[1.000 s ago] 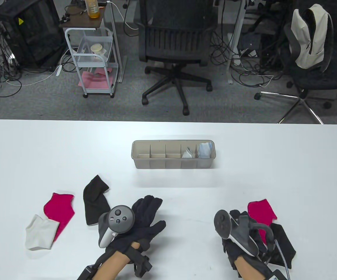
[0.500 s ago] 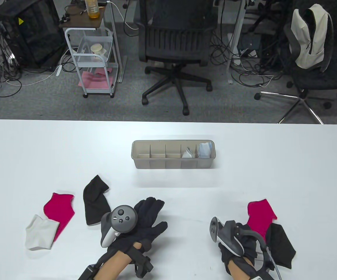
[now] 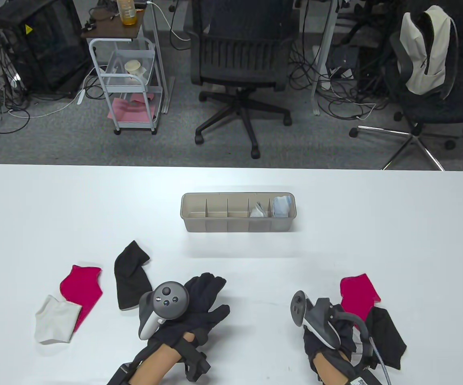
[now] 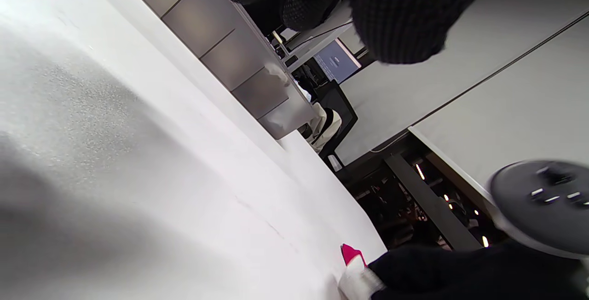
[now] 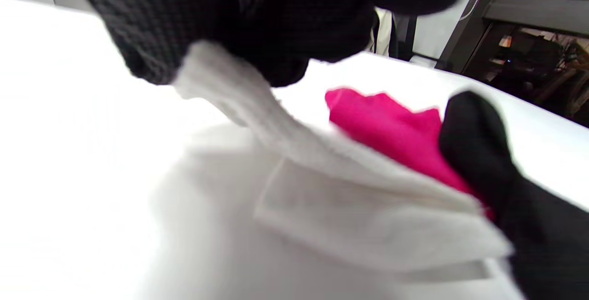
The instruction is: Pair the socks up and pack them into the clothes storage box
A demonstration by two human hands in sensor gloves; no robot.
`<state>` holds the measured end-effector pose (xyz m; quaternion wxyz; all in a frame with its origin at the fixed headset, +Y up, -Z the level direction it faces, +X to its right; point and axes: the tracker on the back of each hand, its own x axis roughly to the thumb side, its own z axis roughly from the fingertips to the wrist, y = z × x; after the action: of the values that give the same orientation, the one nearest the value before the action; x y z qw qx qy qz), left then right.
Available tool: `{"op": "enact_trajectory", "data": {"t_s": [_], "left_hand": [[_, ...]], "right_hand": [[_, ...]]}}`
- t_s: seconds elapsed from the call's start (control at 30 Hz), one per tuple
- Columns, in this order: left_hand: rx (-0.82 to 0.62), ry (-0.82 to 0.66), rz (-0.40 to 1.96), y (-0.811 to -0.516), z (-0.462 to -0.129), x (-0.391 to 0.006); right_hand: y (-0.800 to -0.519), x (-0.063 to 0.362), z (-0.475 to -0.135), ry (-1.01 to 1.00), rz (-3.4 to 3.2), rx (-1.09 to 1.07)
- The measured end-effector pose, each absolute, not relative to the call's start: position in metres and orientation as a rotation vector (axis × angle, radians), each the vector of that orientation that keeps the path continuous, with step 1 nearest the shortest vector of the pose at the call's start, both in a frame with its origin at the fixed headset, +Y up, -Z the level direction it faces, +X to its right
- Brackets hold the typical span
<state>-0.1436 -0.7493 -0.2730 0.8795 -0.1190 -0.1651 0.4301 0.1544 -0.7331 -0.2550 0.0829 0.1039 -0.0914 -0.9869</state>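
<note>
On the near edge of the tabletop, the right hand pinches the cuff of a white sock in curled fingers, as the right wrist view shows; the sock trails from the fingers toward 4 o'clock in that view, its far end lying against the right magenta sock and the right black sock; in the table view the hand and tracker hide the white sock altogether.

The left hand lies flat with fingers straight and spread, holding nothing, pointing to 1 o'clock; just at its 10 o'clock lies the left black sock, long axis running 12 to 6; farther out toward 9 o'clock lie the left magenta sock and the second white sock, overlapping.

The mate for the pinched sock therefore sits well apart, at 9 o'clock from the right hand and beyond the left, which is much the nearer; the pairing probably turns on crossing that gap.

Farthest, at 12 o'clock, the storage box lies with its long axis left to right; its two rightmost compartments hold bundles, three appear empty.
</note>
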Motion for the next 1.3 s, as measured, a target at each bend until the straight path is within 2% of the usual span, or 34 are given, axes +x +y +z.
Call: {"op": "enact_trajectory", "data": {"t_s": [0.2, 0.33, 0.47, 0.63, 0.73, 0.93, 1.1, 1.17, 1.3], "left_hand": [[-0.249, -0.345, 0.886, -0.749, -0.273, -0.143], [-0.28, -0.356, 0.908, -0.75, -0.273, -0.142], [-0.345, -0.374, 0.978, -0.752, -0.273, -0.14], [-0.366, -0.357, 1.022, -0.752, -0.275, -0.143], [-0.365, -0.35, 1.025, -0.751, -0.276, -0.145], [-0.365, -0.264, 0.948, -0.755, -0.278, -0.15], [-0.41, -0.21, 0.882, -0.757, -0.278, -0.154], [-0.477, -0.203, 0.883, -0.76, -0.277, -0.153], [-0.605, -0.19, 0.841, -0.771, -0.273, -0.145]], "right_hand": [[-0.675, 0.151, -0.252, -0.067, -3.118, 0.273], [-0.647, 0.145, -0.25, 0.117, -3.273, 0.113], [-0.632, 0.131, -0.249, 0.267, -3.412, -0.114], [-0.624, 0.106, -0.25, 0.371, -3.496, -0.408], [-0.623, 0.096, -0.25, 0.392, -3.553, -0.436], [-0.626, 0.09, -0.255, 0.266, -3.754, -0.49], [-0.625, 0.095, -0.262, 0.251, -3.868, -0.422], [-0.625, 0.097, -0.266, 0.304, -3.855, -0.337], [-0.639, 0.096, -0.279, 0.261, -3.81, -0.127]]}}
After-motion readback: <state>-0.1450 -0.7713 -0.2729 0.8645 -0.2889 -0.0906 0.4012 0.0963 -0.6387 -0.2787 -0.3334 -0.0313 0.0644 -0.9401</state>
